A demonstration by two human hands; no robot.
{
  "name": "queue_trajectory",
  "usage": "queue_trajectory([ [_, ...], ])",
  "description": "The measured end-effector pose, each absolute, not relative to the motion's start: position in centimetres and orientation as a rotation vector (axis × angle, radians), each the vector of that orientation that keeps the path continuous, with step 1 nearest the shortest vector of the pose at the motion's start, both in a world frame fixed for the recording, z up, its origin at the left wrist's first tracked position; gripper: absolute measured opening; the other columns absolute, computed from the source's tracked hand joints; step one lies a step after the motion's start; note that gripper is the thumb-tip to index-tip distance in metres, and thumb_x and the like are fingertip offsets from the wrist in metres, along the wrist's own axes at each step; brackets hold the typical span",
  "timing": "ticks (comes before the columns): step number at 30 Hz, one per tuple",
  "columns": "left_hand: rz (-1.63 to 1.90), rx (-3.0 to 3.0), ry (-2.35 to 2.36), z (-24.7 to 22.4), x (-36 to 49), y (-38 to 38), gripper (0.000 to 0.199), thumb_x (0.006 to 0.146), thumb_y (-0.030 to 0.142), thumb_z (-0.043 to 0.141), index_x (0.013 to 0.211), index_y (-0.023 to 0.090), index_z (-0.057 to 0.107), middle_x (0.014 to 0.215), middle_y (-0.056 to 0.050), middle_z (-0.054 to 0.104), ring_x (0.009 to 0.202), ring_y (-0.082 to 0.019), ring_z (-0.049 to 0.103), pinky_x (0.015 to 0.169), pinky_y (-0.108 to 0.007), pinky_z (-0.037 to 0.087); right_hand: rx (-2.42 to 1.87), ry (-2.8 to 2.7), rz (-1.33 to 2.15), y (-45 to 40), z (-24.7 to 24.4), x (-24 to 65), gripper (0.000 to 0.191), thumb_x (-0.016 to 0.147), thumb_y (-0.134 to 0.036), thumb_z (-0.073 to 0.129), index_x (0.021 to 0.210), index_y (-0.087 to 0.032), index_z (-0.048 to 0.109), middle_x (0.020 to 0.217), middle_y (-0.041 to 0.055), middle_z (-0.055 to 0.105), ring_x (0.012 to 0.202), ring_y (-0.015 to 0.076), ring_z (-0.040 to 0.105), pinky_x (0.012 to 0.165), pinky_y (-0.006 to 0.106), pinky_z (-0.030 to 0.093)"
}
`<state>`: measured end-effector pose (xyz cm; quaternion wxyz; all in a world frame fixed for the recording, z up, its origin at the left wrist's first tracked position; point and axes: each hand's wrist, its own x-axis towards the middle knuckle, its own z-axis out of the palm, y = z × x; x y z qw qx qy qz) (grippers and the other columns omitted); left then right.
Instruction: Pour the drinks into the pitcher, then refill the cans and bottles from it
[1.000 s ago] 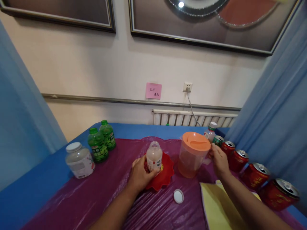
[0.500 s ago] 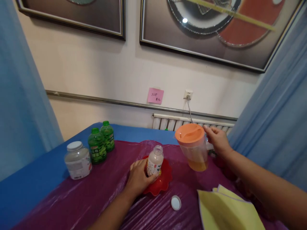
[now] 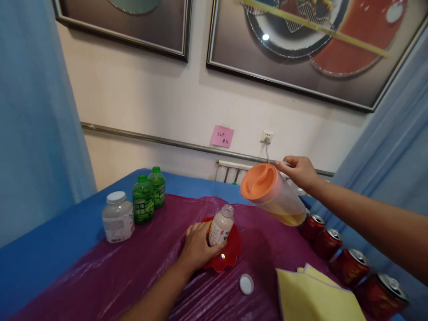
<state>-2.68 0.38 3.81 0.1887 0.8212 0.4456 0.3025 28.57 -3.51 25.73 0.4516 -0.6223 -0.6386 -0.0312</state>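
Observation:
My left hand (image 3: 199, 246) is wrapped round an uncapped bottle (image 3: 220, 226) with a white printed label, tilted slightly to the right over a red scalloped dish (image 3: 230, 249). Held up by its handle in my right hand (image 3: 299, 171) is a clear plastic pitcher (image 3: 284, 200) with an orange lid (image 3: 259, 182). The pitcher leans left, its lid above and to the right of the bottle's mouth. Yellowish liquid lies along its lower side. No stream shows between pitcher and bottle. A white cap (image 3: 246, 284) rests on the purple sheet in front of the dish.
A white-lidded jar (image 3: 117, 218) and two green bottles (image 3: 143, 199) (image 3: 157, 187) stand at left on the blue table (image 3: 67, 223). Several red cans (image 3: 351, 267) line the right side. Folded yellow cloths (image 3: 314, 292) lie at front right. Blue curtains (image 3: 43, 111) hang on both sides.
My right hand has tipped the pitcher to the left, from nearly upright to steeply leaning. The bottle in my left hand leans more to the right. The red cans show more clearly as the view shifted.

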Motion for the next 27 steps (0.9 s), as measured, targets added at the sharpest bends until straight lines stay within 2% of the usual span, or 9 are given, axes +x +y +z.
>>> queue_trajectory([
  [14,0.842,2.287,1.259,4.2,-2.7,0.0,0.054,0.068,0.043,0.08,0.118,0.024,0.069,0.113,-0.007,0.076,0.109,-0.034,0.064,0.102,-0.048,0.038,-1.574,-1.708,-0.084,-2.3,25.9,26.2,0.053,0.077,-0.064,0.061,0.052,-0.024,0.034,0.053,-0.0058,0.028,0.053,0.0088,0.025,0.048,0.027,0.019],
  [20,0.837,2.28,1.241,3.9,-2.7,0.1,0.061,0.065,0.043,0.083,0.122,0.026,0.068,0.117,-0.007,0.075,0.113,-0.035,0.063,0.103,-0.048,0.037,-1.622,-1.736,-0.095,-1.9,26.0,25.9,0.053,0.076,-0.064,0.06,0.053,-0.024,0.035,0.053,-0.0056,0.029,0.052,0.0088,0.027,0.048,0.027,0.02],
  [27,0.822,2.269,1.227,3.9,-2.7,0.1,0.061,0.067,0.042,0.083,0.124,0.024,0.067,0.117,-0.008,0.074,0.113,-0.034,0.061,0.104,-0.049,0.035,-1.647,-1.782,-0.14,-1.4,25.8,26.2,0.052,0.077,-0.064,0.059,0.054,-0.024,0.034,0.054,-0.0057,0.027,0.053,0.0096,0.026,0.049,0.028,0.019],
])
